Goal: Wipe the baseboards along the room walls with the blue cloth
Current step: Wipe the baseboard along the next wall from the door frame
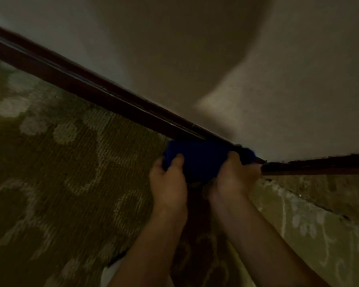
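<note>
While both hands grip it, blue cloth bunches dark against baseboard.

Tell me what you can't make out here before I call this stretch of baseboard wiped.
- Head view: the corner where the baseboard turns is covered by the blue cloth and right hand.
- Dust or streaks on the baseboard: too dark and blurred.
- Fingertips of the left hand: hidden behind the cloth.
- Right-hand wall's baseboard: cut off by the frame edge.
- Carpet pattern: smeared by blur.
</note>
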`<state>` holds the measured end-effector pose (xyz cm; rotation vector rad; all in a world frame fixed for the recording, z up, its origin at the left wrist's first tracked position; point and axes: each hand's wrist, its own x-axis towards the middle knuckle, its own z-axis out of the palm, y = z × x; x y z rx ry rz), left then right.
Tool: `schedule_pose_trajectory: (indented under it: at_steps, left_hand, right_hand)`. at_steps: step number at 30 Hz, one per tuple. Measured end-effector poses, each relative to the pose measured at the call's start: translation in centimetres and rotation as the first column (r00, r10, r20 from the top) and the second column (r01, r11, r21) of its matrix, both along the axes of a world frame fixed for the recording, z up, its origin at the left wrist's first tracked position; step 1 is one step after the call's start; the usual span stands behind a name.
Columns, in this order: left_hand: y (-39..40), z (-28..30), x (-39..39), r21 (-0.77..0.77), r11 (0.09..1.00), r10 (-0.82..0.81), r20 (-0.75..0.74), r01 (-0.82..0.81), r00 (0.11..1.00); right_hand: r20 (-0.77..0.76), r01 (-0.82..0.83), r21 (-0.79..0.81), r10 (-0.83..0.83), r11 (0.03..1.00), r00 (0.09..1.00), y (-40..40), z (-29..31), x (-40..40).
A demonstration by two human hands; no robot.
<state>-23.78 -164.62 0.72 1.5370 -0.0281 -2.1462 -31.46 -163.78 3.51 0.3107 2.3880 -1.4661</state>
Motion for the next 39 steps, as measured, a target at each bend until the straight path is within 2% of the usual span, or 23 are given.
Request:
schedule_pose_trajectory:
  at_steps: [2,5,8,10,12,13,15,17,19,22,24,27,29,32,34,36,39]
  left_hand:
    - [-1.2,0.0,0.7,-0.044,0.988,0.153,0.081,-0.15,0.985]
    - [-2.6,0.2,0.8,-0.103,0.967,0.24,0.057,-0.233,0.969]
    - [-1.8,0.6,-0.6,-0.119,0.983,0.138,-0.002,-0.137,0.99]
    - [-0.3,0.2,-1.5,-0.073,0.997,0.01,-0.076,-0.015,0.997]
    - [1.5,-0.1,-2.6,0.035,0.992,-0.108,-0.211,0.118,0.971]
    - [2.3,-0.2,-3.0,0.088,0.986,-0.115,-0.279,0.144,0.954]
    - [3.1,-0.8,-4.0,0.171,0.98,-0.037,-0.334,0.099,0.942]
    - [2.3,-0.9,-4.1,0.172,0.985,0.04,-0.313,0.015,0.949]
    - [0.6,-0.4,-2.4,0.107,0.992,0.095,-0.238,-0.071,0.967]
    - [-3.0,0.7,2.0,-0.052,0.98,0.181,-0.153,-0.191,0.972]
    - [-5.1,0.9,4.0,-0.073,0.967,0.235,-0.13,-0.246,0.963]
    - [-5.1,0.3,3.3,-0.048,0.963,0.26,-0.117,-0.267,0.959]
    - [-3.8,0.0,2.0,-0.026,0.976,0.212,-0.109,-0.216,0.971]
    - [-2.3,0.4,0.8,0.013,0.999,0.048,-0.195,-0.047,0.98]
    - [-2.4,0.9,0.9,0.026,1.0,0.014,-0.192,-0.01,0.981]
    - [-3.1,1.0,1.8,0.016,0.998,0.059,-0.151,-0.058,0.987]
    - [-5.1,1.3,4.2,-0.038,0.982,0.185,-0.007,-0.185,0.983]
  right_hand:
    - [0.079,-0.031,-0.047,0.035,0.998,0.996,-1.6,-0.3,2.0]
    - [0.171,-0.064,-0.152,0.09,0.986,0.981,-2.1,-0.5,2.9]
    - [0.206,-0.051,-0.28,0.112,0.959,0.972,0.4,0.2,1.0]
    - [0.135,0.003,-0.261,0.033,0.965,0.99,2.9,0.4,-0.9]
    - [0.038,0.051,-0.193,-0.044,0.98,0.998,4.9,1.0,-2.5]
    - [0.0,0.056,-0.163,-0.057,0.985,0.998,5.4,1.2,-3.1]
    - [-0.037,0.031,-0.117,-0.035,0.993,0.999,5.5,1.5,-3.6]
    - [-0.028,0.001,-0.088,-0.003,0.996,1.0,4.9,1.3,-3.3]
    - [-0.013,-0.09,-0.056,0.09,0.994,0.996,4.0,0.6,-2.4]
    - [0.051,-0.276,-0.096,0.282,0.956,0.958,0.8,0.3,0.9]
    - [0.098,-0.315,-0.133,0.329,0.94,0.939,-1.5,0.0,3.1]
    - [0.136,-0.29,-0.189,0.317,0.938,0.939,-2.2,-0.2,3.7]
    - [0.11,-0.277,-0.132,0.292,0.952,0.95,-0.9,0.2,2.3]
    - [0.036,-0.179,0.007,0.178,0.984,0.983,1.4,0.5,-0.3]
    - [0.012,-0.1,0.027,0.099,0.995,0.995,1.2,0.6,-0.6]
    - [0.026,-0.106,0.063,0.105,0.992,0.994,-0.5,0.5,0.8]
    - [0.08,-0.205,0.054,0.2,0.977,0.977,-4.2,0.0,4.8]
